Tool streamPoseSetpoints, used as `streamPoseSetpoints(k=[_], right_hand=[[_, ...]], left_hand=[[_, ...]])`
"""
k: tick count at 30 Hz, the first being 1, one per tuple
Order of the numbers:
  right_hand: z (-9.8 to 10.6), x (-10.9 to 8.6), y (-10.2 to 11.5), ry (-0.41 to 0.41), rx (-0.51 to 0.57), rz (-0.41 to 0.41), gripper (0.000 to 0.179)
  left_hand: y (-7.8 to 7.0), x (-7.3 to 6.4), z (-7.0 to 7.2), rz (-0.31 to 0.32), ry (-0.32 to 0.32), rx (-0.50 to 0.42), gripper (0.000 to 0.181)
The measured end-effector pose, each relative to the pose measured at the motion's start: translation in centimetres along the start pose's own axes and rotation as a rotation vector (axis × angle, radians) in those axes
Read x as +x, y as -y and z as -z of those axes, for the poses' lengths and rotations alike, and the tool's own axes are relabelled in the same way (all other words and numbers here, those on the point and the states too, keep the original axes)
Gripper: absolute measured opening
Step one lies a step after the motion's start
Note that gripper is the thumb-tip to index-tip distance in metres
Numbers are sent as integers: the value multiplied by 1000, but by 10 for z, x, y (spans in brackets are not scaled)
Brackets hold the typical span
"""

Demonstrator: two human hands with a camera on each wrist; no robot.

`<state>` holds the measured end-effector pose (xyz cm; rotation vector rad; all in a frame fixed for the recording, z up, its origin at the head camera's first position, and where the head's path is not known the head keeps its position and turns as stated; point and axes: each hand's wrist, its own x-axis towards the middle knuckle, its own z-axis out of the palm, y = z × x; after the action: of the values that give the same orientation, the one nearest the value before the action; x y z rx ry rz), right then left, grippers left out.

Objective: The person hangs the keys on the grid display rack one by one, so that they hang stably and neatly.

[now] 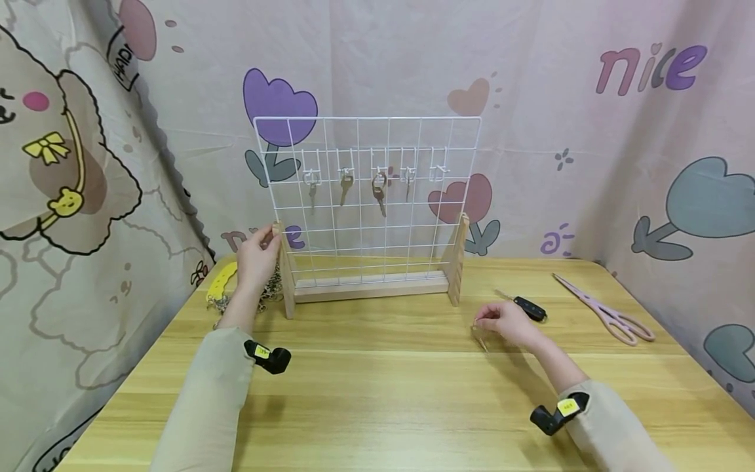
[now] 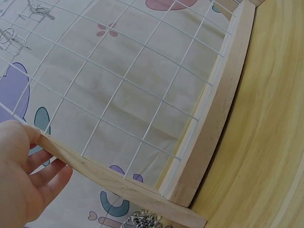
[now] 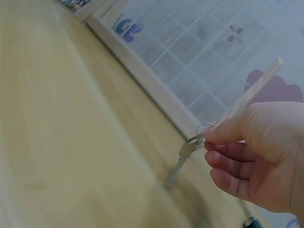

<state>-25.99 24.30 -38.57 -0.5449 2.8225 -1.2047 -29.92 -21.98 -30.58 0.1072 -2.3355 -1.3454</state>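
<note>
A white wire grid rack (image 1: 371, 289) with a wooden base stands on the table, and several keys (image 1: 346, 189) hang from its hooks. My left hand (image 1: 257, 255) holds the top of the rack's left wooden post (image 2: 90, 173), with the thumb on one side and fingers on the other. To the right and in front of the rack, my right hand (image 1: 508, 322) pinches a thin metal ring between thumb and forefinger. A key (image 3: 187, 149) dangles from that ring just above the table. The rightmost hook (image 1: 438, 172) carries no key.
A black car key (image 1: 529, 309) lies just behind the right hand. Pink scissors (image 1: 613, 318) rest further right. Left of the rack are a yellow item (image 1: 221, 280) and a heap of metal chains (image 2: 145, 219). A patterned curtain surrounds the wooden table (image 1: 377, 393).
</note>
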Motion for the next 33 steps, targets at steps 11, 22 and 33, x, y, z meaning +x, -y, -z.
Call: streamPoseSetpoints(k=[11,22,33], right_hand=[[37,19,41,-43,111,24,17],[77,42,112,-183,154,79,21],[92,71,155,-325,277,185,18]], left_hand=[[0,-1,-1,-9,-3,-12,44],[2,1,-2,-4,-9,-12,44],[2,0,-2,-23,-11,3,44]])
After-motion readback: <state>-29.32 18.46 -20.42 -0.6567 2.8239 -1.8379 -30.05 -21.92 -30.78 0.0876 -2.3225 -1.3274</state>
